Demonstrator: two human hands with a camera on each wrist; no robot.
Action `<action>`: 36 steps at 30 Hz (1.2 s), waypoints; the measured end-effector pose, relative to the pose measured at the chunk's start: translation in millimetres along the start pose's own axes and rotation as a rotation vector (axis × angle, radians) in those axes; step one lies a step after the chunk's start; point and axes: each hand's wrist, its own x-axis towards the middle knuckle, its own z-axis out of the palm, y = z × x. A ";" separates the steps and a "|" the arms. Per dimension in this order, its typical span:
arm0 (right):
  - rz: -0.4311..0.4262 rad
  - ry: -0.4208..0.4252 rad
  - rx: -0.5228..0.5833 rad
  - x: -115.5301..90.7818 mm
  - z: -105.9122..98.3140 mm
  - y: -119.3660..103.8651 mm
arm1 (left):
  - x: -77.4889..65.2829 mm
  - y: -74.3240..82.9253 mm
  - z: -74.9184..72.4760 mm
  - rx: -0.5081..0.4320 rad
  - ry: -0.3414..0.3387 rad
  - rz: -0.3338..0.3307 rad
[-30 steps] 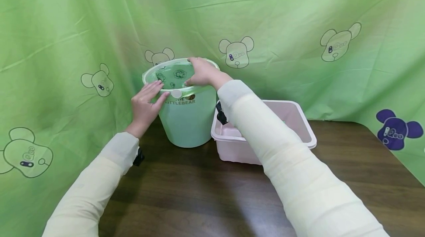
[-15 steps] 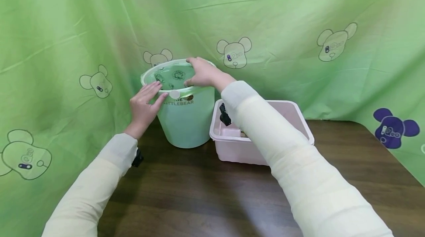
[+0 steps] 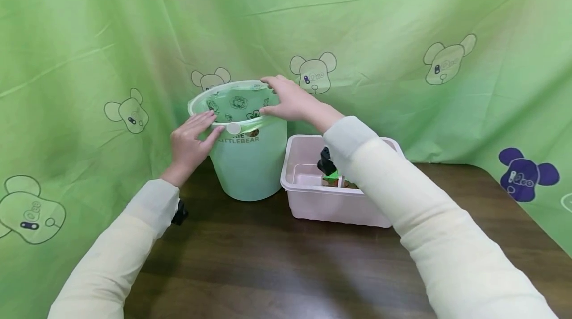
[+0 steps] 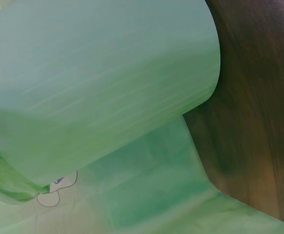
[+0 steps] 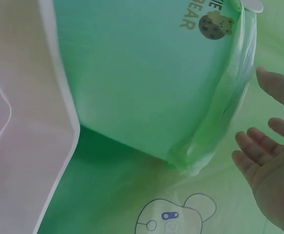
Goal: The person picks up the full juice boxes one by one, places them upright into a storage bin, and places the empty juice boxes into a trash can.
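A mint-green trash bin [image 3: 250, 170] with "LITTLEBEAR" lettering stands upright on the table. A thin green bag [image 3: 239, 103] with printed flowers lines it and folds over the rim. At the bin's left front rim, my left hand [image 3: 189, 140] rests with fingers extended on the edge. My right hand [image 3: 297, 103] is at the right side of the rim, thumb and fingers spread. In the right wrist view, this hand [image 5: 268, 165] is apart from the bagged rim, with nothing in it. The left wrist view shows the bin's side [image 4: 107, 87] and hardly any hand.
Right of the bin stands a pink plastic tub [image 3: 308, 189]. Part of a green and brown item [image 3: 331, 178] shows inside it; my right sleeve covers the rest. A green printed curtain [image 3: 366, 21] hangs behind the brown wooden table [image 3: 250, 259].
My right hand has moved to the right along the bin's rim, with its fingers spreading. More of the bag and the tub's contents show. The left hand stays on the rim.
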 end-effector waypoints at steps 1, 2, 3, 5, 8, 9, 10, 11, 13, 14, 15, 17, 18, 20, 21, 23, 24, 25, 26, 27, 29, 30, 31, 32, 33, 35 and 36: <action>-0.008 0.007 -0.001 -3.4 -0.6 2.1 | 0.3 0.5 -0.7 0.004 -0.010 -0.002; -0.015 0.015 -0.008 -6.7 -0.8 4.4 | 0.7 1.2 -1.1 -0.001 -0.011 -0.006; -0.025 0.022 -0.013 -10.2 -1.3 6.4 | 1.0 1.5 -1.1 -0.004 -0.010 -0.007; -0.045 0.033 -0.033 -16.7 -2.4 10.1 | 1.8 1.5 -1.2 -0.008 -0.009 -0.008; -0.067 0.052 -0.057 -26.9 -4.5 15.1 | 3.4 0.4 -1.2 -0.003 -0.006 0.000; -0.075 0.058 -0.062 -30.2 -5.3 16.8 | 3.9 0.0 -1.5 0.004 -0.011 0.004; -0.081 0.063 -0.068 -33.3 -5.9 18.8 | 4.5 -0.2 -2.0 0.013 -0.018 0.009; -0.086 0.069 -0.074 -36.7 -6.5 20.5 | 5.1 0.0 -2.3 0.013 -0.016 0.010; -0.097 0.072 -0.080 -43.2 -7.3 24.1 | 5.9 0.5 -3.3 0.016 -0.020 0.013; -0.103 0.073 -0.079 -46.3 -7.5 26.5 | 6.1 1.0 -3.8 0.017 -0.022 0.012; -0.107 0.074 -0.085 -49.8 -7.7 28.5 | 6.3 1.7 -4.3 0.018 -0.023 0.013; -0.113 0.075 -0.085 -57.1 -8.1 32.4 | 6.6 2.9 -5.2 0.017 -0.028 0.012; -0.115 0.078 -0.084 -60.7 -8.0 34.5 | 6.8 3.5 -5.6 0.016 -0.033 0.013; -0.115 0.081 -0.084 -68.1 -8.0 38.9 | 7.4 4.6 -6.6 0.015 -0.043 0.015; -0.114 0.083 -0.087 -71.7 -8.0 40.8 | 7.8 5.2 -7.2 0.014 -0.048 0.017; -0.107 0.085 -0.088 -78.7 -8.1 45.3 | 8.7 6.4 -8.0 0.000 -0.053 0.018; -0.105 0.087 -0.091 -82.0 -8.2 47.8 | 9.3 7.3 -8.5 -0.003 -0.056 0.020; -0.102 0.087 -0.094 -85.4 -8.5 49.9 | 9.9 8.2 -9.1 -0.006 -0.058 0.023; -0.099 0.089 -0.097 -88.7 -8.9 52.0 | 10.7 9.5 -9.7 -0.009 -0.059 0.025; -0.097 0.092 -0.099 -91.8 -9.4 54.0 | 11.5 10.9 -10.0 -0.014 -0.060 0.025; -0.096 0.099 -0.102 -98.1 -10.7 57.6 | 13.6 14.7 -10.9 -0.032 -0.070 0.020; -0.093 0.100 -0.105 -101.4 -11.5 59.3 | 14.9 17.1 -11.4 -0.036 -0.084 0.013; -0.090 0.102 -0.109 -104.6 -12.4 61.0 | 16.1 19.9 -11.9 -0.045 -0.098 0.003; -0.086 0.104 -0.112 -107.7 -13.2 63.1 | 17.5 22.9 -12.2 -0.061 -0.114 -0.006; -0.079 0.105 -0.115 -111.0 -14.1 64.9 | 18.9 26.0 -12.4 -0.073 -0.130 -0.015; -0.067 0.109 -0.119 -117.6 -15.5 68.8 | 21.9 32.5 -12.2 -0.092 -0.165 -0.026; -0.059 0.110 -0.123 -121.0 -16.1 71.0 | 23.5 36.4 -12.1 -0.104 -0.180 -0.030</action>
